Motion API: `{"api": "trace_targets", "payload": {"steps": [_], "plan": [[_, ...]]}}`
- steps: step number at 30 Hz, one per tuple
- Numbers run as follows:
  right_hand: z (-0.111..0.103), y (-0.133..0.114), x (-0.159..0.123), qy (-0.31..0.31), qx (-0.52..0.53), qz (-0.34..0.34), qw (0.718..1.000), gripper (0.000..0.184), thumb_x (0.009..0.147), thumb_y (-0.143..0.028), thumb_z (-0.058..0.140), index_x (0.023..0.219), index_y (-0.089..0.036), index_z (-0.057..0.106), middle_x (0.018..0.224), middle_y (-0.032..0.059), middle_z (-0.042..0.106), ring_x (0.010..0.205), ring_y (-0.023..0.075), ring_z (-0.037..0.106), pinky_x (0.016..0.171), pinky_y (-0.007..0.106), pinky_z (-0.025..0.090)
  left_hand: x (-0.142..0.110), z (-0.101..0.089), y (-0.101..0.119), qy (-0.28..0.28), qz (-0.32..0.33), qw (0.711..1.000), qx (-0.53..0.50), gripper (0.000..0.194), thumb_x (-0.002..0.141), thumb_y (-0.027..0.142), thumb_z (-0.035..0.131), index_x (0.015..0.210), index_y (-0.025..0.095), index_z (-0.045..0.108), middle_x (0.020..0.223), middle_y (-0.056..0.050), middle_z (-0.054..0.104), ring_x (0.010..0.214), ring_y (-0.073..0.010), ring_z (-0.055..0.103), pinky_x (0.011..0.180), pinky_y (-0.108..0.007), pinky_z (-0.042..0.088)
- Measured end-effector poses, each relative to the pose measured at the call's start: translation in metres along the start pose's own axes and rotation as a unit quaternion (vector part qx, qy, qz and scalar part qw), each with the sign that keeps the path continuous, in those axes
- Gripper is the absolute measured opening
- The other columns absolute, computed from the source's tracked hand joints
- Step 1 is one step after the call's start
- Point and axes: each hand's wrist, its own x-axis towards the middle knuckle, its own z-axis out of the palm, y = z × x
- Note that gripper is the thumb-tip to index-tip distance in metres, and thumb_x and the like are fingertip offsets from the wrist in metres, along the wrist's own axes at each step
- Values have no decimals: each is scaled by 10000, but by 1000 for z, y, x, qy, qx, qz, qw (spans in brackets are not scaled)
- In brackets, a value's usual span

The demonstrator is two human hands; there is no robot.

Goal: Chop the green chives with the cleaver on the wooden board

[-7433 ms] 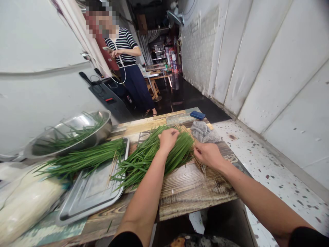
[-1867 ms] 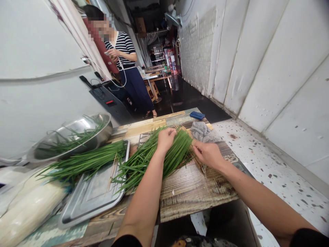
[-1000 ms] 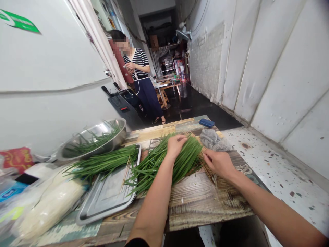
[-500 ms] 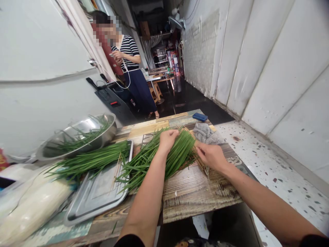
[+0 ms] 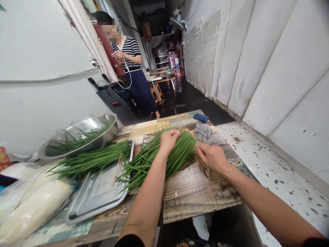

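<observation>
A pile of green Chinese chives (image 5: 181,149) lies across the wooden table in front of me. My left hand (image 5: 169,140) is closed over its upper part, fingertips pinched on the chives near their cut ends. Thin bamboo skewers (image 5: 203,165) lie along the right side of the pile. My right hand (image 5: 212,156) is closed beside those ends, thumb and fingers pinched at a bamboo skewer; the fingertips are partly hidden. To the left, a metal tray (image 5: 102,187) bears another bunch of chives (image 5: 102,157) and a few loose skewers (image 5: 117,169).
A steel bowl (image 5: 109,132) with chives stands at the back left, behind filled plastic bags (image 5: 38,202). A grey cloth (image 5: 205,133) and a blue box (image 5: 200,117) sit at the table's far right. A person (image 5: 135,68) stands beyond the table holding a corded device.
The view has shifted very slightly. Both hands keep almost the same place at the chives and skewers.
</observation>
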Motion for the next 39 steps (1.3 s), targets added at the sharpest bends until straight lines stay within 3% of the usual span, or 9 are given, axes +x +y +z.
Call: {"api": "trace_targets", "payload": {"steps": [36, 39], "plan": [[-2, -1, 0, -33, 21, 6, 999, 323, 907, -291, 331, 762, -159, 588, 690, 50, 661, 573, 117, 560, 550, 238, 257, -4, -3, 8, 2, 5, 999, 34, 144, 740, 219, 623, 822, 170, 731, 867, -45, 728, 834, -193, 665, 832, -315, 486], [-2, -2, 0, -40, 18, 12, 999, 316, 906, -294, 337, 776, -159, 591, 694, 52, 667, 579, 121, 566, 553, 237, 258, -5, -4, 9, -16, 7, 999, 49, 162, 754, 226, 615, 851, 167, 731, 907, -44, 725, 884, -192, 660, 875, -315, 473]]}}
